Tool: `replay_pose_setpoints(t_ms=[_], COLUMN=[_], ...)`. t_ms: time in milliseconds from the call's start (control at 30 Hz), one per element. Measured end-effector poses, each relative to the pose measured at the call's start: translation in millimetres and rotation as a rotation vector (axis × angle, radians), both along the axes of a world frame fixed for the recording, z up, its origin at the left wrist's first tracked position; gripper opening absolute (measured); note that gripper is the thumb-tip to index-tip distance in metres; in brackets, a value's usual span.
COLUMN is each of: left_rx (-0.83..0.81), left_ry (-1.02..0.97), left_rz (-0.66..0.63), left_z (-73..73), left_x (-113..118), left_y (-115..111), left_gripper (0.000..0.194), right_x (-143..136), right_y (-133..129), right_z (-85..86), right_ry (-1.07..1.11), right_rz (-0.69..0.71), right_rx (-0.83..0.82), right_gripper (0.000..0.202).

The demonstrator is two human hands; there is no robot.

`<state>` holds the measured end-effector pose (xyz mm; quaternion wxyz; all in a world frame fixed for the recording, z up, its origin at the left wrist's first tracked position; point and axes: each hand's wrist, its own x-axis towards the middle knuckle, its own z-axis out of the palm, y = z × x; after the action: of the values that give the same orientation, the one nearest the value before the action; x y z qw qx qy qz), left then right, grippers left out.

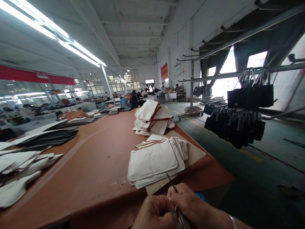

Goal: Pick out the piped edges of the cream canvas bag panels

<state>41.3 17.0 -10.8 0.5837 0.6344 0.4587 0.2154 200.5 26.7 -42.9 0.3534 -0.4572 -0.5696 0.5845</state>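
Observation:
At the bottom edge, my left hand (154, 211) and my right hand (188, 202) are close together with their fingers curled. A slim dark pointed tool (171, 182) sticks up and to the left out of my right hand's grip. Between the hands, lower down, a shiny metal part (181, 220) shows; whether it belongs to the same tool I cannot tell. What my left fingers pinch is hidden. Just beyond the hands lies a stack of white padded fabric pieces (152, 160), resting partly on a tan board (194, 154).
Brown sheeting (95, 159) covers the table. Farther back stands a pile of white pieces with brown edging (147, 111). Dark sheets (54, 138) and white pieces (19, 187) lie along the left. Black bags (250, 95) hang from a metal rack at right. A person (125, 99) sits beyond the table.

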Motion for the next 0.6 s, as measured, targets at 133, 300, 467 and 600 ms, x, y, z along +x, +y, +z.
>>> replay_pose_setpoints(t_ms=[133, 300, 467, 600], left_rx=[-0.134, -0.124, -0.054, 0.015], left_ry=[-0.117, -0.149, -0.149, -0.116], left_rz=[0.089, 0.153, 0.217, 0.257], left_z=[-4.4, -13.2, -19.1, -17.2], left_x=[-7.6, -13.9, -12.1, -6.9], left_y=[2.8, 6.0, 2.6, -2.5], left_gripper=[0.010, 0.020, 0.033, 0.024], right_x=[14.0, 35.8, 48.8, 50.7], right_y=[-0.3, -16.6, -31.7, -32.4], right_z=[14.0, 42.0, 37.1, 10.1], right_ry=[0.002, -0.236, -0.302, -0.294], right_rz=[0.124, -0.068, 0.273, 0.338], right_rx=[-0.078, 0.466, 0.264, 0.165], right_gripper=[0.050, 0.054, 0.068, 0.068])
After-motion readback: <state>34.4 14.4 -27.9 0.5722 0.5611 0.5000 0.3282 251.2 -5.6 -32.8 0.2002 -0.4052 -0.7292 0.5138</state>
